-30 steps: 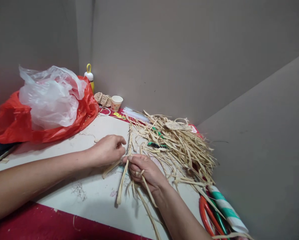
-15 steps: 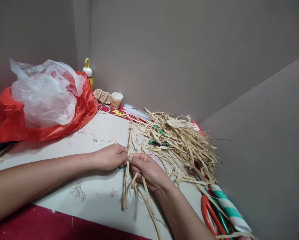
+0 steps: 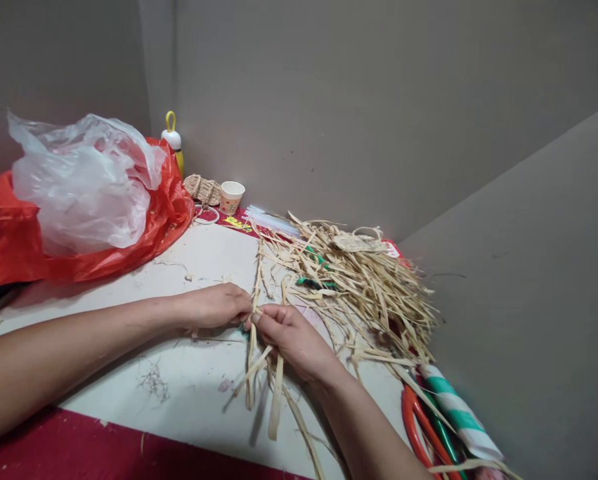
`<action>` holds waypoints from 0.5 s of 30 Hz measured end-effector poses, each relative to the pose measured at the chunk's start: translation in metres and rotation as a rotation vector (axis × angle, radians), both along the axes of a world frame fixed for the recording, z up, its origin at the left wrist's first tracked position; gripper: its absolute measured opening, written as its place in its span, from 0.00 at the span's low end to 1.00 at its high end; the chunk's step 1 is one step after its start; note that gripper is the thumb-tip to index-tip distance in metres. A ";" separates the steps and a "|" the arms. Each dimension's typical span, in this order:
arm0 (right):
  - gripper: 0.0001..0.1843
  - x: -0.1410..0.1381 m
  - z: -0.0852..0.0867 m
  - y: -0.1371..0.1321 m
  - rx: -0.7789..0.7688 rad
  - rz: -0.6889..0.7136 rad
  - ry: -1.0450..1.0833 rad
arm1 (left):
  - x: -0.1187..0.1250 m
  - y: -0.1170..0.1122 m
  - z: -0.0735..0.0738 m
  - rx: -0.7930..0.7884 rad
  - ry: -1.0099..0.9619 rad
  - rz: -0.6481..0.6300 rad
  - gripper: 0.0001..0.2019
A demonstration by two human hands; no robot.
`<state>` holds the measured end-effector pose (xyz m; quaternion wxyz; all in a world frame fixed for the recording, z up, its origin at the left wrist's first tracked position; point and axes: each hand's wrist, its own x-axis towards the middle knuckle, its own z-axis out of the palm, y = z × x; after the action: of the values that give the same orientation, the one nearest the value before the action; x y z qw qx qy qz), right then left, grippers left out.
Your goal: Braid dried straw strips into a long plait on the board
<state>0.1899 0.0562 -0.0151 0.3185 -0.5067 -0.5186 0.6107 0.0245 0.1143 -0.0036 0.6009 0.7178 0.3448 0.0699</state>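
A thin straw braid (image 3: 257,280) runs away from me over the white board (image 3: 193,380). At its near end my right hand (image 3: 291,337) pinches the strands between thumb and forefinger. My left hand (image 3: 223,305) meets it from the left, fingers closed at the same spot; its fingertips are partly hidden. Loose straw strands (image 3: 276,400) hang from under my hands toward me, some flat and wide, others narrow. Right beyond my right hand lies a large heap of dry straw (image 3: 363,287) with green ties in it.
White and red plastic bags (image 3: 89,187) fill the left side. Along the wall stand a yellow bottle (image 3: 173,140), a woven straw piece (image 3: 203,190) and a paper cup (image 3: 232,198). Orange-handled scissors (image 3: 413,420) and a green-striped roll (image 3: 459,413) lie at the right front.
The loose strands below my hands have shifted: one now sticks out to the lower left and a wide one hangs straight down. Both hands stay at the braid's near end.
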 end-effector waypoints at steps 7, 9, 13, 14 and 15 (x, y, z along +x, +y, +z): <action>0.16 -0.004 -0.001 -0.005 0.284 -0.013 -0.417 | 0.003 -0.006 0.000 -0.210 0.003 0.089 0.11; 0.15 -0.003 -0.003 -0.006 0.343 0.003 -0.511 | 0.004 -0.007 0.001 -0.236 -0.008 0.103 0.11; 0.14 -0.003 -0.003 -0.007 0.391 0.012 -0.640 | 0.005 -0.008 0.001 -0.281 -0.023 0.121 0.12; 0.14 -0.004 -0.002 -0.007 0.395 0.011 -0.662 | 0.006 -0.008 0.000 -0.287 -0.029 0.127 0.12; 0.14 -0.005 0.000 -0.008 0.390 0.007 -0.671 | 0.006 -0.009 0.000 -0.290 -0.036 0.136 0.13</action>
<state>0.1853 0.0483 -0.0153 0.2194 -0.6067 -0.7019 0.3019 0.0306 0.1058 -0.0038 0.6982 0.5972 0.3881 0.0728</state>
